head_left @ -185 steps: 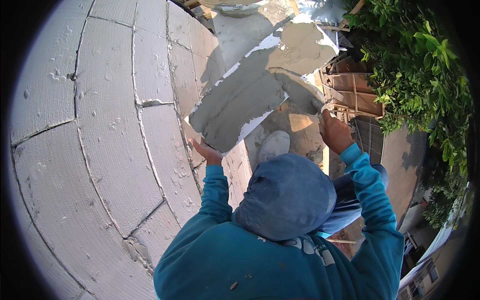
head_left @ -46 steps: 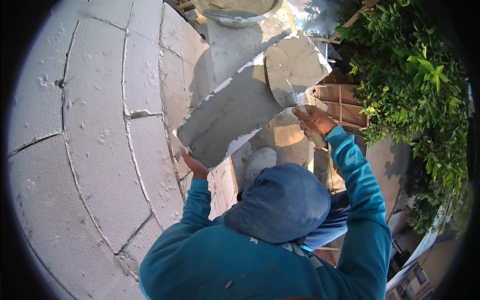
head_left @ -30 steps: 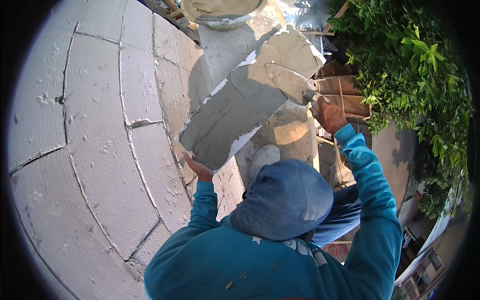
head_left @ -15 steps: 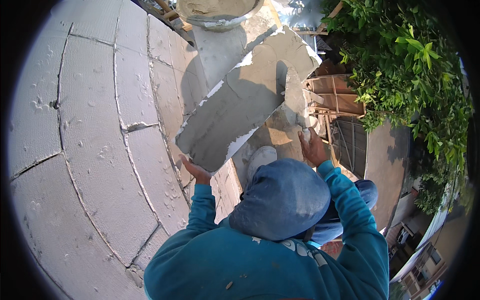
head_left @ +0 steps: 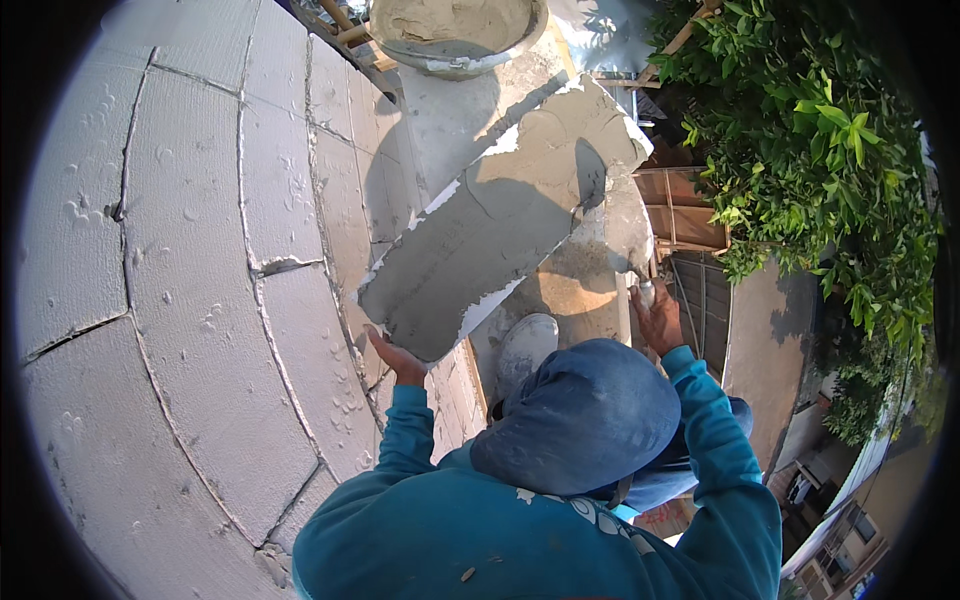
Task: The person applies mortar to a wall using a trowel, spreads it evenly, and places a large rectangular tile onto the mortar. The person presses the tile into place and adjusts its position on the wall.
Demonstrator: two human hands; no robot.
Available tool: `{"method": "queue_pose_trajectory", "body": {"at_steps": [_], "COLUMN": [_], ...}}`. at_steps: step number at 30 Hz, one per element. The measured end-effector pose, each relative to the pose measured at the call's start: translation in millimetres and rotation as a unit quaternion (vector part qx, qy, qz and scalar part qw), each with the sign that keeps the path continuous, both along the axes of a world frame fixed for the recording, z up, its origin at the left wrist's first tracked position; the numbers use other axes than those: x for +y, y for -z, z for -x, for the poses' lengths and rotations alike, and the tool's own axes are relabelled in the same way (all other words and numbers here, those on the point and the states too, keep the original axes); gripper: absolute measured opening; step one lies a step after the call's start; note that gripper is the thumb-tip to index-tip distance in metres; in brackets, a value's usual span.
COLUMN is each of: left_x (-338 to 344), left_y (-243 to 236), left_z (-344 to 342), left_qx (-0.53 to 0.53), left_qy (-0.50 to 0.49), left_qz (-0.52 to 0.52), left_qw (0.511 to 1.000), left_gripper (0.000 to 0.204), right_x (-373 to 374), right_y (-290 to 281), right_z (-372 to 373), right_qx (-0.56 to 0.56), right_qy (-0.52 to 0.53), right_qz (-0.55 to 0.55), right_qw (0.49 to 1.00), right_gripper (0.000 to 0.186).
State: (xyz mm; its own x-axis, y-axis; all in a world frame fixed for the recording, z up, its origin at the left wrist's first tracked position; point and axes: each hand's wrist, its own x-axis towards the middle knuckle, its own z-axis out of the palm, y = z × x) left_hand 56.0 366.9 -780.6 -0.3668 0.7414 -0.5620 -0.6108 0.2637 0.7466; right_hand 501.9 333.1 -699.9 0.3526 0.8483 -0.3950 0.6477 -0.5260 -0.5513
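Observation:
A long slab-like block (head_left: 470,230), its upper face spread with wet grey mortar and its edges white, lies slantwise in front of me. My left hand (head_left: 400,360) cups the block's near-left end, thumb up along the side and the other fingers partly hidden beneath. My right hand (head_left: 660,318) is closed around the pale handle of a trowel (head_left: 630,225). The trowel's grey, mortar-smeared blade points away from me, just right of the block and apart from its mortar. What holds up the block's far end is hidden.
On the left rises a wall of large pale blocks (head_left: 190,200) with mortar joints. A round tub of mortar (head_left: 460,35) stands beyond the block. My shoe (head_left: 528,350) rests on the boards below. Leafy branches (head_left: 810,130) hang at the right, above a lower brown surface (head_left: 765,340).
My right hand has drawn the trowel right and toward me, off the block's edge. My left hand stays at the block's end. The whole view has shifted slightly.

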Motion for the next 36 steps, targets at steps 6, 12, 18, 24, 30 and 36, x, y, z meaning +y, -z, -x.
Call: {"method": "queue_pose_trajectory", "body": {"at_steps": [6, 12, 18, 24, 30, 36], "left_x": [5, 6, 9, 2, -7, 7], "left_y": [-1, -8, -22, 15, 2, -36], "left_z": [-1, -7, -16, 4, 5, -25], "left_qx": [-0.039, -0.010, -0.017, -0.037, 0.029, 0.064], "left_qy": [0.004, 0.011, 0.012, 0.006, -0.028, -0.054], "left_qz": [0.000, 0.007, 0.007, 0.004, 0.030, 0.106], "left_qw": [0.999, 1.000, 1.000, 0.999, 0.999, 0.991], "left_gripper": [0.075, 0.077, 0.075, 0.072, 0.072, 0.074], "right_x": [191, 326, 374, 425, 417, 424], "right_y": [-116, -182, -176, -107, -119, -57], "right_z": [41, 71, 88, 101, 76, 59], "right_qx": [0.069, -0.308, -0.305, -0.276, 0.112, 0.016], "right_qy": [-0.092, -0.232, -0.243, -0.215, -0.153, -0.285], "right_qz": [-0.200, -0.191, -0.195, -0.265, -0.074, -0.170], "right_qw": [0.973, 0.903, 0.900, 0.899, 0.979, 0.943], "right_gripper": [0.060, 0.023, 0.023, 0.033, 0.023, 0.031]}}
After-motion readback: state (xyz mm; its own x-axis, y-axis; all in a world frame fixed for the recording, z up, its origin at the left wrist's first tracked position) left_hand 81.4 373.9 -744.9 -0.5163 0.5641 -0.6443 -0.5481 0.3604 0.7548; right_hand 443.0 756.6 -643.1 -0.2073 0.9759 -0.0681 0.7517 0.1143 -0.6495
